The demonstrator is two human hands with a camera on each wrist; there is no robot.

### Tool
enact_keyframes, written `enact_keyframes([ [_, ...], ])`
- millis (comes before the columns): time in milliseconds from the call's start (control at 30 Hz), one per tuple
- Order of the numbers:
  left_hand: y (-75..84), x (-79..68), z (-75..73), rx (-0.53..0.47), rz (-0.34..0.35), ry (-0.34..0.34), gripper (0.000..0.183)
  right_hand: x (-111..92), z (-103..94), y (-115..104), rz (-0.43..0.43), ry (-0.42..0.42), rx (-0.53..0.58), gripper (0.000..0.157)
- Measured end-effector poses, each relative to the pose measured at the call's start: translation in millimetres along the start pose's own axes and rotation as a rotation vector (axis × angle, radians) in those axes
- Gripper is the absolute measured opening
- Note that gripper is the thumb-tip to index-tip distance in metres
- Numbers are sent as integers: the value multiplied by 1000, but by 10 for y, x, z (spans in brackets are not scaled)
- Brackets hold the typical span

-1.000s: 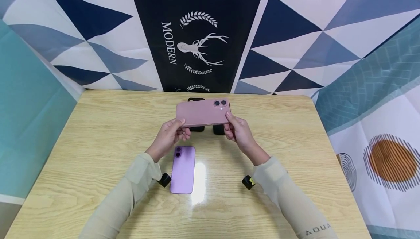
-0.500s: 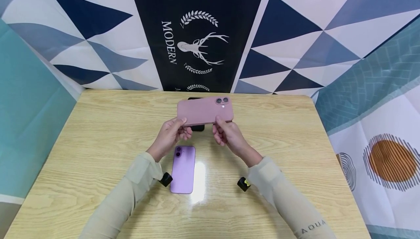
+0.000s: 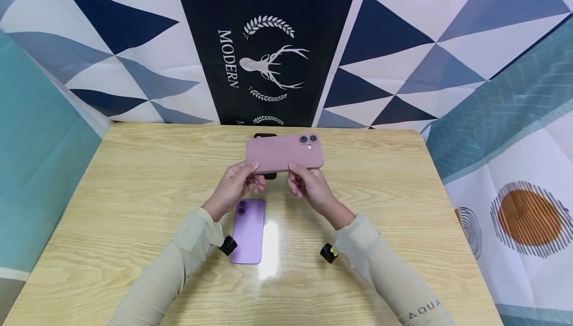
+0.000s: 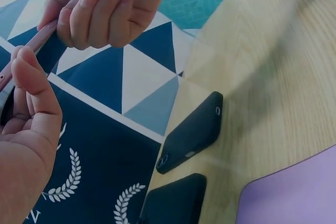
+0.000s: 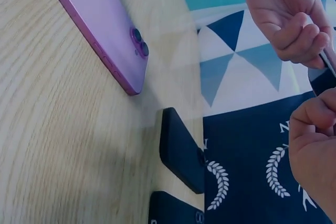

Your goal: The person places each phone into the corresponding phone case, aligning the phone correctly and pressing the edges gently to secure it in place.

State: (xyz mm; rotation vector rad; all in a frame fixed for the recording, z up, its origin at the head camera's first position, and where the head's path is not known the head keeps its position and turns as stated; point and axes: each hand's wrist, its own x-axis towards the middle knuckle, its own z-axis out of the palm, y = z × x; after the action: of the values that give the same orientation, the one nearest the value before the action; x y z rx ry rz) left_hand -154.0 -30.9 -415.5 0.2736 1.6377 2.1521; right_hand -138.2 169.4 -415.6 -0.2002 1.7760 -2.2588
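Observation:
A pink phone point(image 3: 277, 154) with two camera lenses is held sideways above the table, its back facing up. My left hand point(image 3: 235, 184) pinches its lower edge near the left end, thumb on the back. Along the same edge, my right hand point(image 3: 313, 189) pinches it right of the middle, fingers curled below. A dark face shows under the pink edge point(image 4: 39, 40) in the left wrist view. Beneath it lies a black phone-shaped piece point(image 3: 270, 176), mostly covered; a second black piece point(image 4: 191, 132) appears in the wrist views. A lilac phone point(image 3: 248, 231) lies lens side up beside my left wrist.
The wooden table point(image 3: 380, 191) meets a patterned cloth backdrop point(image 3: 268, 42) at its far edge. Each wrist carries a small black camera, such as the left one point(image 3: 228, 245) next to the lilac phone. A bright glare spot lies right of that phone.
My right hand has slid left along the phone's lower edge, from the right corner toward the middle. The pink phone has shifted slightly right. The lilac phone stays in place.

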Motion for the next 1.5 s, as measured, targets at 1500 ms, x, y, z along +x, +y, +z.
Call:
enact_keyframes([
  [1500,6,-28,4,190,-75,-97,32,-15,124,43,8,-30,-30,33],
])
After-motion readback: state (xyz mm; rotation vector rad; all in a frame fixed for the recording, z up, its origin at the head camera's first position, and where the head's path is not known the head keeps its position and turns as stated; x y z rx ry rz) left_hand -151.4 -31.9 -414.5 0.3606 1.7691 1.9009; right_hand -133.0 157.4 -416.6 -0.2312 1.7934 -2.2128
